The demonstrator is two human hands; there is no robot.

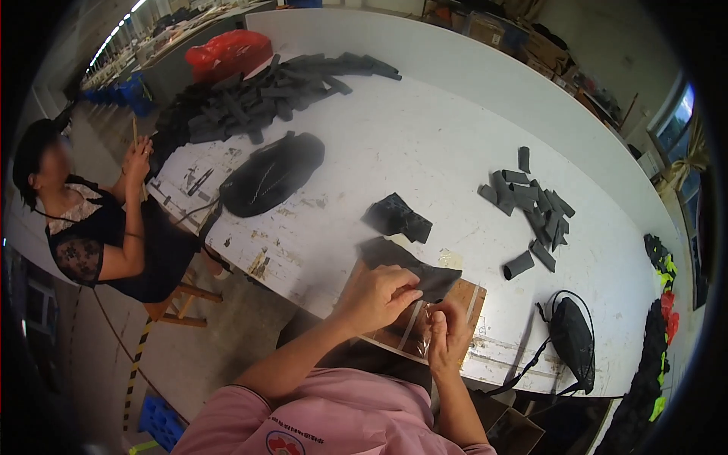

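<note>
A thin black fabric piece (432,279) lies over the far part of a brown wooden board (473,307) with pale strips, at the table's near edge. My left hand (379,297) is closed in a pinch at the fabric's near edge. Just right of it, my right hand (449,334) is curled above the board, thumb and fingers drawn together. What it holds, if anything, is hidden. Some shiny clear film (426,341) shows beside the right thumb. Another crumpled black fabric piece (397,218) lies just beyond the board.
Several rolled black pieces (537,201) lie to the right, and a larger heap (250,98) fills the far left near a red plastic bag (229,53). Black pouches (273,174) (572,341) with cords rest on both sides. A seated person (98,205) is at the left table edge.
</note>
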